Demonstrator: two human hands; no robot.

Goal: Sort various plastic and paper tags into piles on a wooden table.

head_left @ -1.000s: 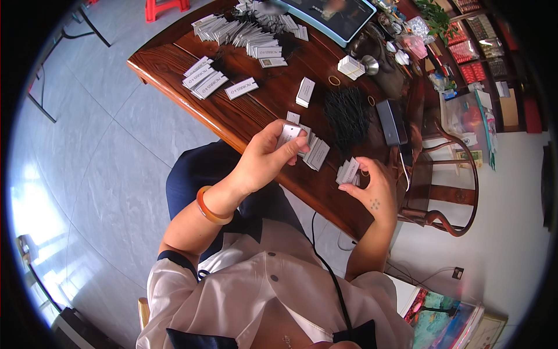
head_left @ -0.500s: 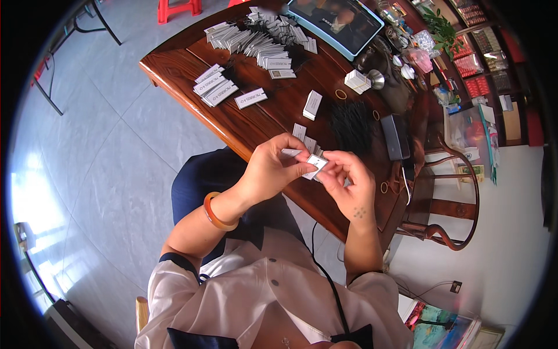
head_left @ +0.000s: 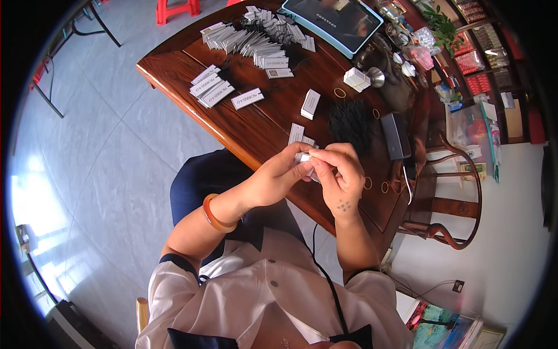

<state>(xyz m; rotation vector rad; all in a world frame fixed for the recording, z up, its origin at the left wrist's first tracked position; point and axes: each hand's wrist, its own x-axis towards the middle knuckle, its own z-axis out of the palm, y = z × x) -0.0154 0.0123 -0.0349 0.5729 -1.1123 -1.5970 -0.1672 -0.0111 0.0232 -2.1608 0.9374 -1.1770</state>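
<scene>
My left hand (head_left: 279,177) pinches a small white hang tag (head_left: 304,157) between thumb and fingers, just over the table's near edge. Close against it, my right hand (head_left: 340,177) has its thumb and forefinger pressed together at the tag's edge; whether a string is in that pinch cannot be made out. Loose white tags (head_left: 296,134) lie just beyond my fingers, partly covered by them. A bundle of black strings (head_left: 350,125) rests on the table to the right, and a neat stack of tags (head_left: 310,103) stands farther back.
On the wooden table (head_left: 180,72) lie a large heap of strung tags (head_left: 247,43), a smaller pile (head_left: 211,87) and a single tag (head_left: 247,99). A tablet (head_left: 337,23), a white card stack (head_left: 356,79), rubber bands (head_left: 340,92) and a dark box (head_left: 396,136) sit farther right. A wooden chair (head_left: 459,206) stands beyond.
My right hand has moved left and closed in on the tag, its fingers now overlapping my left fingertips. The tag has tilted and is more covered than before.
</scene>
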